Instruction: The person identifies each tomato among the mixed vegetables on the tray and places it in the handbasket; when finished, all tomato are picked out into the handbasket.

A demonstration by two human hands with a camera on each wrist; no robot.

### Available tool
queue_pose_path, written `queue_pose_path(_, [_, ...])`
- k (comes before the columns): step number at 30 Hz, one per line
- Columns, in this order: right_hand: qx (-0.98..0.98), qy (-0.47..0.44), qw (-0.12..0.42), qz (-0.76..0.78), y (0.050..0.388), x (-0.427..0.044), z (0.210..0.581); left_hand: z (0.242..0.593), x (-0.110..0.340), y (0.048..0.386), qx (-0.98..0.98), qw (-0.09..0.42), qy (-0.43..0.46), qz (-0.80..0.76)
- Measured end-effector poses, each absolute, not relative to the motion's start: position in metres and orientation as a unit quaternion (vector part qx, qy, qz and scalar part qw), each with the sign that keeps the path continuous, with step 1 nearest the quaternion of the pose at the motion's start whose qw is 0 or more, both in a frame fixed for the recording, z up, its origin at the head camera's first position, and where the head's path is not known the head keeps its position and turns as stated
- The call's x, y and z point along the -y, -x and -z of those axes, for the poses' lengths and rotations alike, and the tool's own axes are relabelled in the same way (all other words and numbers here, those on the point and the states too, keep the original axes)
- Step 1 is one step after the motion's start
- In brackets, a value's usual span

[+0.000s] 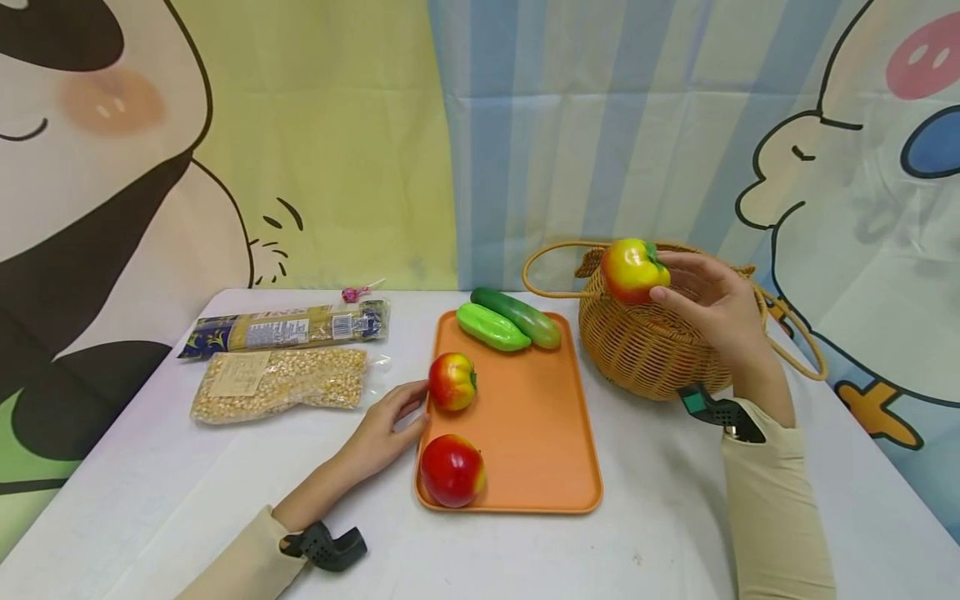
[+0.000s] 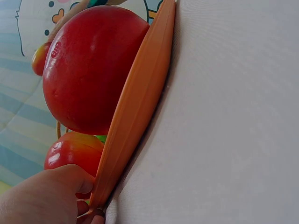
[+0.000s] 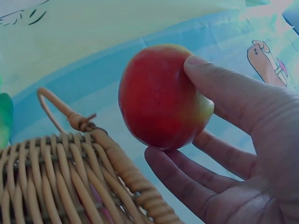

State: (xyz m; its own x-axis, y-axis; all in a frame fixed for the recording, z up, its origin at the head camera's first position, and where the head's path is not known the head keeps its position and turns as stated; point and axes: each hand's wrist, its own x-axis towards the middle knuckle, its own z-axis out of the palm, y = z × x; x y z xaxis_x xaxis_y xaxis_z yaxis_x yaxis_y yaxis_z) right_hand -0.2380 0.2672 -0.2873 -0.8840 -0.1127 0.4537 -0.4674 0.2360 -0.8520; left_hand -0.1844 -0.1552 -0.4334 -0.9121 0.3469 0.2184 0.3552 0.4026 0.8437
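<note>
Pinched between thumb and fingers of my right hand point(image 1: 708, 304) is a red-yellow fruit point(image 1: 633, 271), held in the air above the left part of the wicker basket point(image 1: 637, 358). In the right wrist view the fruit point(image 3: 161, 98) is apart from the basket's rim point(image 3: 126, 168). My left hand point(image 1: 386, 429) grips the left edge of the orange tray point(image 1: 532, 417); in the left wrist view the thumb lies over the tray's rim point(image 2: 135, 102). On the tray are a similar fruit point(image 1: 452, 382), a larger red fruit point(image 1: 452, 471), a light green vegetable point(image 1: 491, 327) and a dark green cucumber point(image 1: 517, 317).
Left of the tray lie a bag of corn kernels point(image 1: 300, 383) and a long blue-and-yellow packet point(image 1: 292, 329). A pink wrapped lollipop point(image 1: 354, 294) sits behind them near the table's back edge. The basket's loop handles stick out on both sides.
</note>
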Motion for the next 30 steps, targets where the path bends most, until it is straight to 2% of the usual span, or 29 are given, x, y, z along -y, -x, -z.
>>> queue_pose_path(8, [0.786, -0.166, 0.159, -0.574, 0.24, -0.276, 0.289, 0.434, 0.156, 0.184, 0.832, 0.005, 0.214, 0.511])
queue_pose_path(15, [0.838, -0.147, 0.182, -0.493, 0.243, -0.279, 0.291, 0.433, 0.155, 0.183, 0.829, 0.006, 0.215, 0.516])
queue_pose_path(30, [0.915, -0.094, 0.131, -0.369, 0.244, -0.279, 0.291, 0.434, 0.156, 0.184, 0.834, 0.013, 0.217, 0.507])
